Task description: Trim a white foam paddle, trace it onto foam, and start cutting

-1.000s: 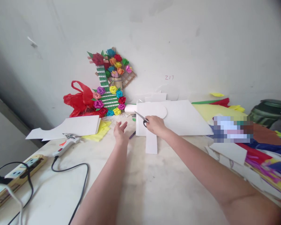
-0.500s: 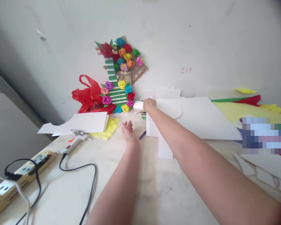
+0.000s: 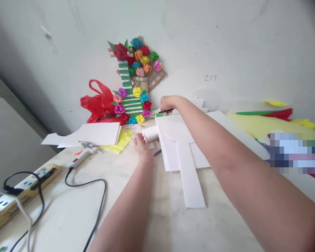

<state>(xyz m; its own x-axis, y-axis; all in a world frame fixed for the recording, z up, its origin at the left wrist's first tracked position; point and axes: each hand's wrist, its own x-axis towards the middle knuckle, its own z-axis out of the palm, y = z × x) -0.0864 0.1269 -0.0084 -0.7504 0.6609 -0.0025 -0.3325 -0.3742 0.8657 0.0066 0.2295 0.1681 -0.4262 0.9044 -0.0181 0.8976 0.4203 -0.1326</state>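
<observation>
My right hand (image 3: 168,103) is closed around what look like black scissors (image 3: 165,111), partly hidden by the fingers, above the back left corner of a white board (image 3: 170,154). A rounded white cutout with a long strip (image 3: 190,178) lies on that board, its strip hanging over the front edge. My left hand (image 3: 141,145) has its fingers loosely bent and apart, at the left end of a white roll (image 3: 151,133). Whether they touch the roll I cannot tell. A purple pen (image 3: 157,153) lies between that hand and the board.
A guitar shape with paper flowers (image 3: 132,101) leans on the wall beside a red plastic bag (image 3: 99,105). White sheets (image 3: 94,134), yellow paper (image 3: 123,140), a glue gun (image 3: 81,157) and a power strip (image 3: 23,189) lie left. Coloured paper (image 3: 252,122) lies right.
My right hand has risen off the roll and now holds the black thing. The roll has come toward my left hand. The board is turned and the strip reaches farther toward me.
</observation>
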